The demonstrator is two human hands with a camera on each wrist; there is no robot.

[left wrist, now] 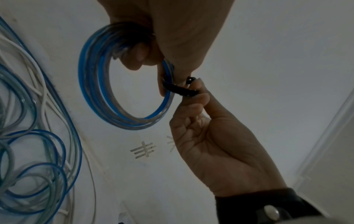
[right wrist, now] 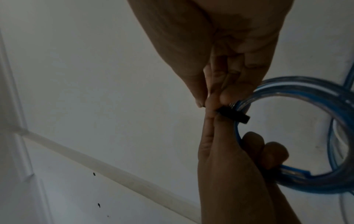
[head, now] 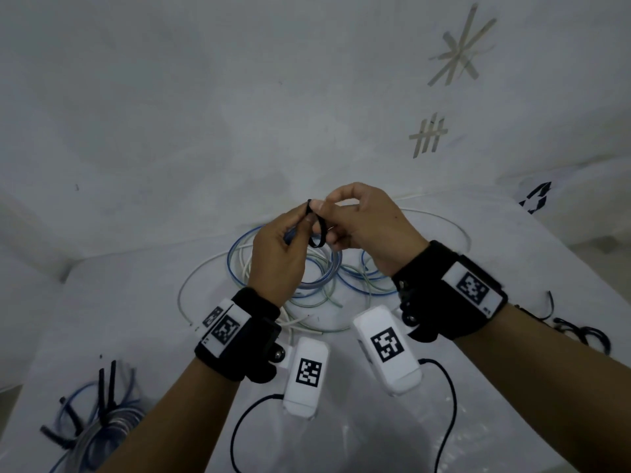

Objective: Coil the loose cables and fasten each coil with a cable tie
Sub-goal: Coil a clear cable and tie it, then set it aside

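Observation:
A small coil of blue and clear cable [left wrist: 107,84] hangs in the air above the table, and my left hand [head: 300,227] grips its rim. A black cable tie [head: 316,230] loops around the coil's strands. My right hand [head: 322,208] pinches the tie's upper end between thumb and forefinger. In the right wrist view the tie [right wrist: 234,116] sits on the coil [right wrist: 341,136] right where the fingers of both hands meet. The left wrist view shows the tie [left wrist: 180,89] wrapped across the rim. My hands hide most of the coil in the head view.
Loose blue, white and clear cables [head: 327,285] lie tangled on the white table [head: 495,254] under my hands. A coil with black ties on it [head: 102,421] lies at the front left. Spare black ties [head: 580,332] lie at the right. Tape marks [head: 428,134] are on the wall.

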